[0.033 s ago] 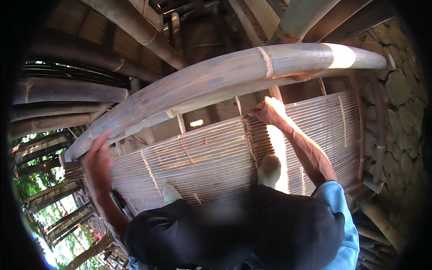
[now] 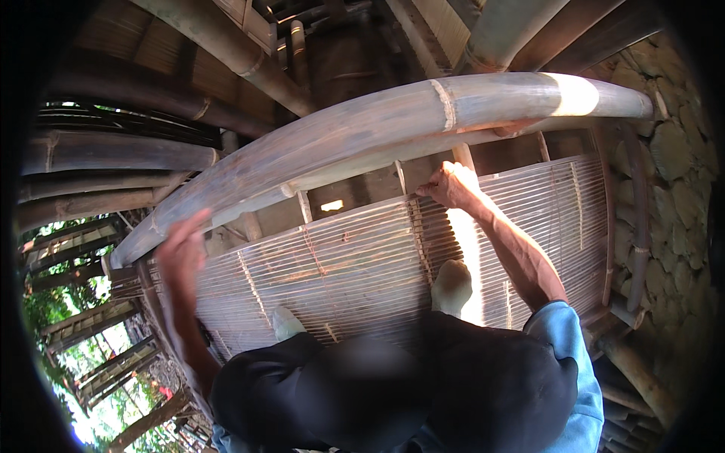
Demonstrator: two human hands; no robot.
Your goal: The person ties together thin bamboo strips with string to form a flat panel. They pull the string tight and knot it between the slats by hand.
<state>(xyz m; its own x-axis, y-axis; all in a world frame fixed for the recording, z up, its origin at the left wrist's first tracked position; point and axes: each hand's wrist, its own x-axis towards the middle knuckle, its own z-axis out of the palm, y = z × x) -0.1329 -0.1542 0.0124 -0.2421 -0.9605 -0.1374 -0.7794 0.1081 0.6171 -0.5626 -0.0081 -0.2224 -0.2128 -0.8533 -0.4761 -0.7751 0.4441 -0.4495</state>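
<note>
A panel of thin bamboo slats (image 2: 355, 241), bound by crosswise lashings, spreads below my hands. At its far edge, my right hand (image 2: 453, 185) is closed, thumb and fingertips pinched on the outermost bamboo slat (image 2: 385, 204) beside a dark lashing row (image 2: 419, 234). My left hand (image 2: 181, 253) is raised near the panel's left end, close to a thick bamboo pole (image 2: 332, 124). Motion smears its fingers, and nothing clear shows in them. My feet rest on the slats, the right foot (image 2: 451, 287) beside a bright strip of sunlight.
The thick pole curves across the far side, with short crosspieces (image 2: 304, 205) bridging the gap to the slats. Bamboo beams (image 2: 121, 151) stack at the left above greenery (image 2: 68, 302). A stone wall (image 2: 672, 158) stands at the right. My dark-clad knees (image 2: 498, 370) fill the near side.
My left hand has shifted slightly to the right, over the panel's left end. My right hand stays at the same spot on the far edge.
</note>
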